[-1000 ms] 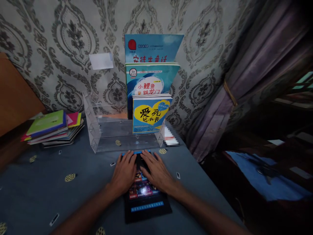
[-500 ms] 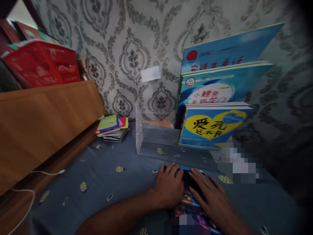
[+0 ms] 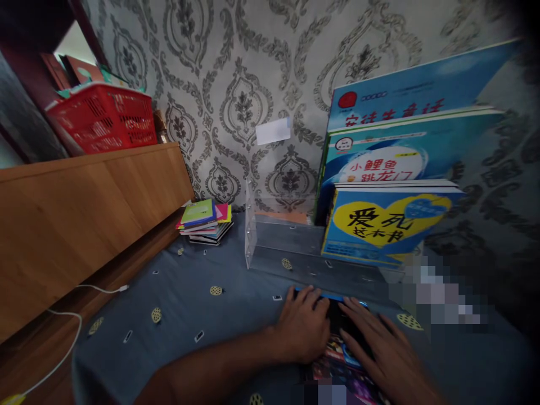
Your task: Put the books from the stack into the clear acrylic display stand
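Observation:
A dark-covered book (image 3: 333, 311) with a blue far edge and colourful pictures lies on the bed in front of me; its lower part is hidden by pixelation, and I cannot tell if more than one book is there. My left hand (image 3: 304, 326) is bent over its left side, fingertips at the far edge. Across its right side lies my right hand (image 3: 382, 346), fingers stretched out and thumb apart. Just beyond them is a clear plastic rack (image 3: 250, 230). Upright at its right end are a blue-and-yellow book (image 3: 337, 242), a teal book (image 3: 439, 143) and a taller blue book (image 3: 405, 90).
A stack of small colourful books (image 3: 205, 222) sits at the back left. Beside the bed runs a wooden board (image 3: 93, 208), with a red basket (image 3: 105, 118) behind it. A white cable (image 3: 78, 332) hangs there. The patterned wall (image 3: 244, 101) rises behind the rack.
My view has shifted slightly left, so everything appears farther right. Both hands stay on the dark-covered book in nearly the same pose.

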### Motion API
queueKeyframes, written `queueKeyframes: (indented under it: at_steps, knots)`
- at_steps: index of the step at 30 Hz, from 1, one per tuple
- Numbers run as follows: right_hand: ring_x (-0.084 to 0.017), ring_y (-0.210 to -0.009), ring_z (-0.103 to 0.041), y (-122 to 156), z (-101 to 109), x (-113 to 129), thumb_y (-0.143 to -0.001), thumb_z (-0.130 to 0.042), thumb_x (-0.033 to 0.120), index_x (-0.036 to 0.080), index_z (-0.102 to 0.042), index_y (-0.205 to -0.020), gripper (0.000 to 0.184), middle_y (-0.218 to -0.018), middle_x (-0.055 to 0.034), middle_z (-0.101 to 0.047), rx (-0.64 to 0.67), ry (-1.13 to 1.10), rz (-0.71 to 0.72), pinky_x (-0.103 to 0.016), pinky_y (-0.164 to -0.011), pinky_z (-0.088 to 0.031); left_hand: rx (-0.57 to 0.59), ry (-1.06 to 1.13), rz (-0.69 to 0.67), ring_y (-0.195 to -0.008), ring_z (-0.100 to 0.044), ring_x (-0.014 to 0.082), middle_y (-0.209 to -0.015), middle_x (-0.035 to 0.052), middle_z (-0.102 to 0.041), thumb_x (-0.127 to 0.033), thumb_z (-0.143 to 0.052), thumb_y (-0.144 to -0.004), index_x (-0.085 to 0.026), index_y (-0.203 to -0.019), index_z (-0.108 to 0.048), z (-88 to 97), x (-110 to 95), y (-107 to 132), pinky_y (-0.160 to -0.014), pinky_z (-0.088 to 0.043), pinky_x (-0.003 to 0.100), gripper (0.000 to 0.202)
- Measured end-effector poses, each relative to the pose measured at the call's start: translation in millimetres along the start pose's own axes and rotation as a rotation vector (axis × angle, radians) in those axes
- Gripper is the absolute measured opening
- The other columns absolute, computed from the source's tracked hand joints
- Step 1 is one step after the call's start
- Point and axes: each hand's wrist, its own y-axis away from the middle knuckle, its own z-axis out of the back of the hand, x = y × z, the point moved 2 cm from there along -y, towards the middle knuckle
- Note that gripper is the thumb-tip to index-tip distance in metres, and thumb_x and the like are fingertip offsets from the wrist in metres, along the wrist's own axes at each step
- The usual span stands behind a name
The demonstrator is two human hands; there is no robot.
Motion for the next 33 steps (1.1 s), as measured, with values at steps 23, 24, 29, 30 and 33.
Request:
queueKeyframes:
  at_steps: [23, 24, 29, 30, 33]
  knots:
    - [-0.033, -0.130, -0.058, -5, 15, 4, -0.095, -0.038, 0.051, 0.019, -0.067, -0.127, 0.054, -0.139, -0.0158, -0.062, 0.054, -0.085, 0.019, -0.058, -0.106, -0.045, -0.008, -0.025, 0.004, -0.141, -0.044, 0.0294, -0.148, 0.0151, -0.052, -0.026, -0.043, -0.099, -0.013, -0.137, -0.050, 5.5, -3, 2, -0.117, -0.034, 0.057, 0.041]
    - [-0.032, -0.131, -0.057, -5, 16, 4, -0.095, -0.039, 0.049, 0.019, -0.066, -0.128, 0.052, -0.139, -0.0158, -0.061, 0.056, -0.093, 0.024, -0.058, -0.107, -0.045, -0.011, -0.031, 0.002, -0.141, -0.044, 0.0291, -0.148, 0.0149, -0.052, -0.027, -0.043, -0.099, -0.013, -0.137, -0.050, 5.3, -3, 2, -0.117, -0.034, 0.057, 0.041]
    - [-0.030, -0.132, -0.057, -6, 27, 10, -0.097, -0.041, 0.041, 0.018, -0.064, -0.129, 0.046, -0.139, -0.0161, -0.062, 0.070, -0.137, 0.034, -0.057, -0.108, -0.044, 0.001, -0.061, 0.009, -0.141, -0.044, 0.0264, -0.148, 0.0137, -0.053, -0.024, -0.045, -0.099, -0.015, -0.138, -0.051, 1.8, 0, 2, -0.118, -0.035, 0.054, 0.041]
    - [-0.030, -0.132, -0.056, -6, 31, 13, -0.097, -0.041, 0.040, 0.017, -0.063, -0.130, 0.046, -0.139, -0.0164, -0.062, 0.075, -0.146, 0.031, -0.057, -0.108, -0.044, 0.004, -0.069, 0.011, -0.141, -0.044, 0.0262, -0.148, 0.0139, -0.053, -0.022, -0.045, -0.099, -0.015, -0.138, -0.051, 0.3, 0, 3, -0.118, -0.035, 0.054, 0.041]
    - [-0.029, -0.135, -0.053, -6, 42, 20, -0.097, -0.044, 0.036, 0.017, -0.061, -0.133, 0.044, -0.142, -0.0161, -0.060, 0.099, -0.169, 0.007, -0.058, -0.111, -0.041, -0.028, -0.097, 0.003, -0.142, -0.043, 0.0262, -0.148, 0.0143, -0.053, -0.019, -0.044, -0.098, -0.015, -0.136, -0.053, -4.2, 2, 3, -0.117, -0.034, 0.054, 0.040]
